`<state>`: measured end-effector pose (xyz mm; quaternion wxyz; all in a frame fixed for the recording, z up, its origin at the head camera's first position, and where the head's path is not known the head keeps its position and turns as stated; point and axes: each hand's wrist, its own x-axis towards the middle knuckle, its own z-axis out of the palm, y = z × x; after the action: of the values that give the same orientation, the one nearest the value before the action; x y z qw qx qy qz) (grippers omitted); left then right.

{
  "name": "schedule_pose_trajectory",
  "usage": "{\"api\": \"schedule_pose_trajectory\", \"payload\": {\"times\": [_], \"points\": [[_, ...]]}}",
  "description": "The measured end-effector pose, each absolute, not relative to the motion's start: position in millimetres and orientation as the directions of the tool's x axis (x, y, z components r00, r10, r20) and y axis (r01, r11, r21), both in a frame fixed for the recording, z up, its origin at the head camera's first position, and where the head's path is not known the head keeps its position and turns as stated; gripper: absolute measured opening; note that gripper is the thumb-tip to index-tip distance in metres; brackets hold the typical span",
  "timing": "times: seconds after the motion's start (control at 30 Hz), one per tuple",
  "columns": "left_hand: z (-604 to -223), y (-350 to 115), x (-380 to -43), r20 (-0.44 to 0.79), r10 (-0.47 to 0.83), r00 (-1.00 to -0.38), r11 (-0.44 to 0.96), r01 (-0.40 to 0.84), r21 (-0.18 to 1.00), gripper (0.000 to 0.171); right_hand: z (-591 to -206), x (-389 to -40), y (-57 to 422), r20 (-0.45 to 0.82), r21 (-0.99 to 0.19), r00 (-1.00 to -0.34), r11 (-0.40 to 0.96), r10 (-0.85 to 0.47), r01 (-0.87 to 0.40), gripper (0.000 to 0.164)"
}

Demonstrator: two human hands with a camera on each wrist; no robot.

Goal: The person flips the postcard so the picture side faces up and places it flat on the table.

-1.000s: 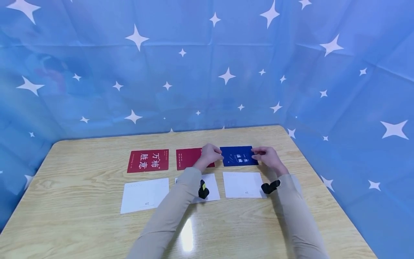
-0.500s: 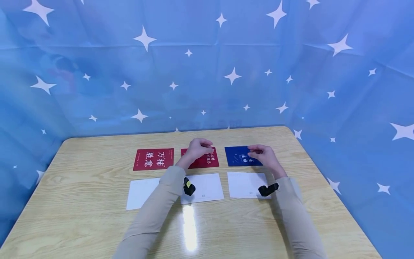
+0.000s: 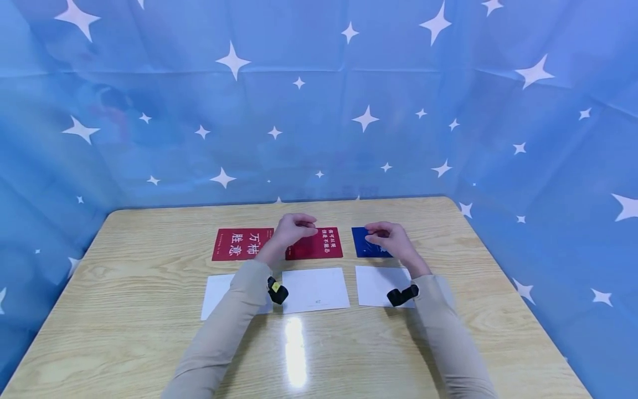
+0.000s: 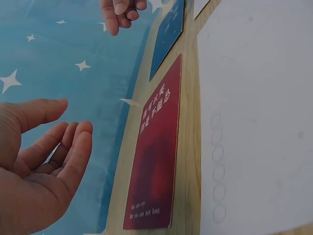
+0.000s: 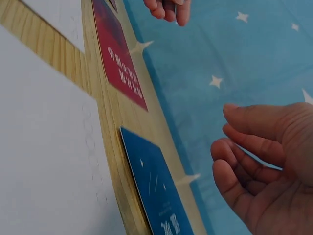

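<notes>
Over the left part of the middle red card, left hand, with fingers loosely bent, thumb well off the fingertips, nothing between. Over the right part of the blue card, right hand, with fingers curved and thumb near the forefinger at a narrow gap, likewise without anything held. In both wrist views, apart from the cards, with no contact to be seen.

Both cards flat on the counter, in the far row, side by side with a thin strip of bare wood between. In the same row, at the left end, the left red card, partly behind the left wrist. In the near row, the left white card, mostly under the left sleeve; the middle white card, in full sight; the right white card, with one corner behind the right wrist. Behind the counter, a blue starry backdrop.

As to handling: probably very light, fairly stiff, to judge from the straight edges and flat lie; perhaps slick on the printed face. Best held by the opposite short edges, lightly, between thumb and fingertips. Hard to pinch while flat; prone to bent corners under too firm a squeeze.
</notes>
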<state>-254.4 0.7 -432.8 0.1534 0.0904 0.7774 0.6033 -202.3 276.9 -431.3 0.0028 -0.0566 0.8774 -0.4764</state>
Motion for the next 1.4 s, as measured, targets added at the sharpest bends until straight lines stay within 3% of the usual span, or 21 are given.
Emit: {"api": "schedule_pose_trajectory", "payload": {"times": [0.5, 0.83, 1.1, 1.4], "points": [[-429, -46, -244, -0.102, 0.281, -0.954, 0.252, -0.029, 0.967, 0.034, -429, -206, 223, 0.067, -0.854, -0.971, 0.49, -0.231, -0.176, 0.031], [-436, -84, -235, -0.069, 0.247, -0.967, 0.322, 0.015, 0.947, 0.034, -434, -209, 183, 0.021, -0.859, -0.955, 0.483, -0.297, -0.169, 0.031], [-441, -113, -224, -0.039, 0.228, -0.973, 0.365, 0.048, 0.93, 0.032, -441, -209, 149, 0.088, -0.86, -0.905, 0.427, -0.416, -0.28, 0.031], [-447, -145, -210, -0.041, 0.192, -0.981, 0.371, 0.034, 0.928, 0.03, -445, -205, 117, 0.057, -0.875, -0.864, 0.392, -0.5, -0.284, 0.035]]}}
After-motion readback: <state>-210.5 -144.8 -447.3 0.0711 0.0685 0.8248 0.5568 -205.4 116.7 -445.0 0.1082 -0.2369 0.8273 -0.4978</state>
